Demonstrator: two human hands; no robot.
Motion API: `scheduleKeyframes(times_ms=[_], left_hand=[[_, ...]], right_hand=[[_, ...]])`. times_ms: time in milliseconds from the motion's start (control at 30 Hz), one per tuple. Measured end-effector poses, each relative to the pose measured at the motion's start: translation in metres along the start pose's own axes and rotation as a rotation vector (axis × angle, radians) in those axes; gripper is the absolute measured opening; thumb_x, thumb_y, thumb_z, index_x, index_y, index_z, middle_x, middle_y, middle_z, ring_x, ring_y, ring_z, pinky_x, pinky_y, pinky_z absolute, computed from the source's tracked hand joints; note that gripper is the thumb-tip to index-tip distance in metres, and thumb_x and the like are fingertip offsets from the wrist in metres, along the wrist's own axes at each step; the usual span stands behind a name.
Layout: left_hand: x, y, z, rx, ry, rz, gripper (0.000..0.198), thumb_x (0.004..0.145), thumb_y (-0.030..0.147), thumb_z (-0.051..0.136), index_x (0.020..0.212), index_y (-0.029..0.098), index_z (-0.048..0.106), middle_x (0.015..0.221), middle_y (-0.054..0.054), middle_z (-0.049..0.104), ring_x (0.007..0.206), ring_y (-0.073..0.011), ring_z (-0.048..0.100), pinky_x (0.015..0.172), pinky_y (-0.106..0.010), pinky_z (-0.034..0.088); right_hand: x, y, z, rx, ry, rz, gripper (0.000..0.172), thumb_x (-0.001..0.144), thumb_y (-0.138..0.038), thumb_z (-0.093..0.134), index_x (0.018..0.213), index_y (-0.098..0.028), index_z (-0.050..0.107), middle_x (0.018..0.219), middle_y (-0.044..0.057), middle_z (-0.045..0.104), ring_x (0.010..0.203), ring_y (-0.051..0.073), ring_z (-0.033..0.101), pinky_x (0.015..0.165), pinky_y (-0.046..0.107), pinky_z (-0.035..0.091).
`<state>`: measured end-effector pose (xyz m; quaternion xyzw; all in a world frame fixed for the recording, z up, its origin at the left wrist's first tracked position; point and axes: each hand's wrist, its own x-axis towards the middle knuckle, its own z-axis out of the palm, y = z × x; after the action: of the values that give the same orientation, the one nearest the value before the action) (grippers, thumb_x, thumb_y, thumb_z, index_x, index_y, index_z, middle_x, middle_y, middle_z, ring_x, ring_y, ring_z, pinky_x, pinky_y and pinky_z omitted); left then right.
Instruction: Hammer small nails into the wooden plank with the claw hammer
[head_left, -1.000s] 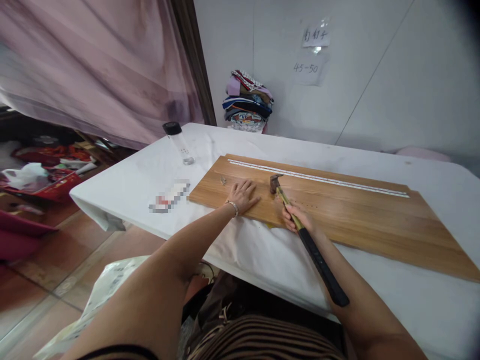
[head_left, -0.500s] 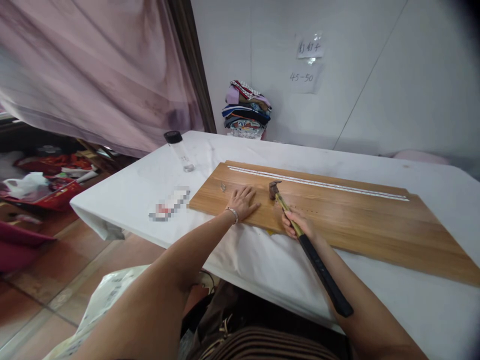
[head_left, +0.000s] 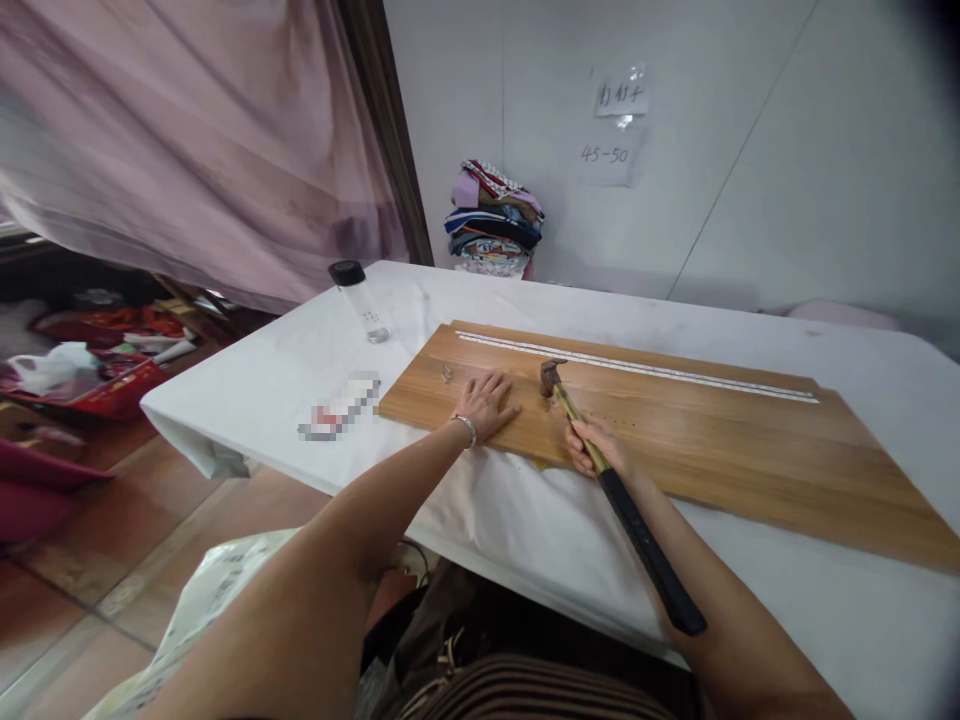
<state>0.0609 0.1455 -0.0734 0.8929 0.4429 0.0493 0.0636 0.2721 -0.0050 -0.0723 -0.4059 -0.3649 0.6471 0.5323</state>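
My left hand lies flat on the left part of a wooden board, its fingers spread. My right hand is wrapped round the yellowish upper shaft of a claw hammer. The hammer's rusty head is over the board to the right of my left hand; whether it touches the wood I cannot tell. Its black grip points back toward my right forearm. A small cluster of nails rests left of my left fingers. Small dark dots, perhaps nail heads or holes, mark the board beside my right hand.
Two white strips run along the board's far side. The board lies on a table with a white cloth. A clear bottle with a black lid and a blurred-out item are at left. Folded cloths are stacked behind the table.
Almost nothing differs. The hammer and my right hand have shifted very slightly to the right and up; my left hand stays in place.
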Motion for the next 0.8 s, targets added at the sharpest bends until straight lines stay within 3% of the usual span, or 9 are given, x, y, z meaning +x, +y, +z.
scheduleKeyframes(times_ms=[800], left_hand=[[0.0003, -0.0007, 0.0003, -0.009, -0.010, 0.002, 0.060, 0.106, 0.056, 0.048, 0.158, 0.027, 0.056, 0.173, -0.010, 0.044, 0.163, -0.0289, 0.034, 0.134, -0.052, 0.023]], right_hand=[[-0.0017, -0.0024, 0.0040, 0.003, 0.013, -0.008, 0.057, 0.076, -0.055, 0.083, 0.118, -0.025, 0.058, 0.064, -0.012, 0.052, 0.037, 0.006, 0.036, 0.033, 0.020, 0.026]])
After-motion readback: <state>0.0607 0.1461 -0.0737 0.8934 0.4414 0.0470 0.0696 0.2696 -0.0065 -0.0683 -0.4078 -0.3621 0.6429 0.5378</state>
